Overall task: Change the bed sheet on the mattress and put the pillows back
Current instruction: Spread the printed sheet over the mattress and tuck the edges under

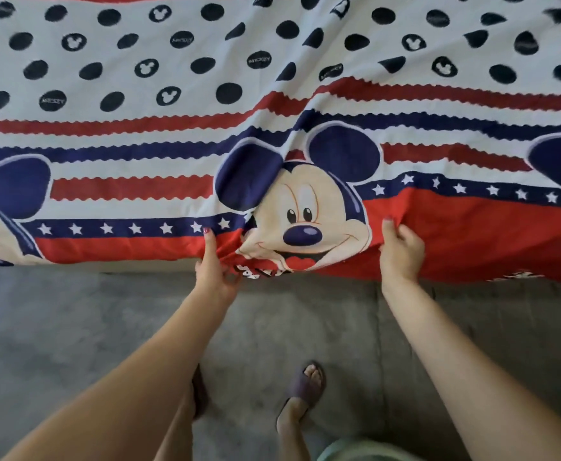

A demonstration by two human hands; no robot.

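the mattress lies hidden under the bed sheet (172, 154), a red, white and navy cartoon-mouse print. left hand (214, 272) and right hand (400, 251) each grip its bunched red edge, fingers curled into cloth.

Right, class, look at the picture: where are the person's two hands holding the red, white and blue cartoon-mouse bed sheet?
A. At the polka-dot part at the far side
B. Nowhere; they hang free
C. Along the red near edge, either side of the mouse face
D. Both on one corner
C: the left hand and right hand each grip the red near edge of the red, white and blue cartoon-mouse bed sheet, flanking the face.
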